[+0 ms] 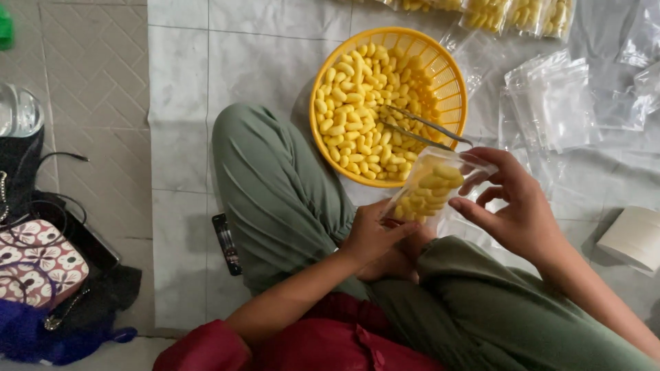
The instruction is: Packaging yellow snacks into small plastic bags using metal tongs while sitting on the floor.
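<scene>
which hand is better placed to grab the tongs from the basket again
Probably the right. The right hand pinches the top of the clear bag right beside the handles of the metal tongs in the yellow basket. The left hand supports the bag's bottom, farther from the tongs.

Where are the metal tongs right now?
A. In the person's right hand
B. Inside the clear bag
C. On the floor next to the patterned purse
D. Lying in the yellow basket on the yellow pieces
D: the metal tongs lie on the yellow pieces in the yellow basket, while both hands hold the clear bag.
</scene>
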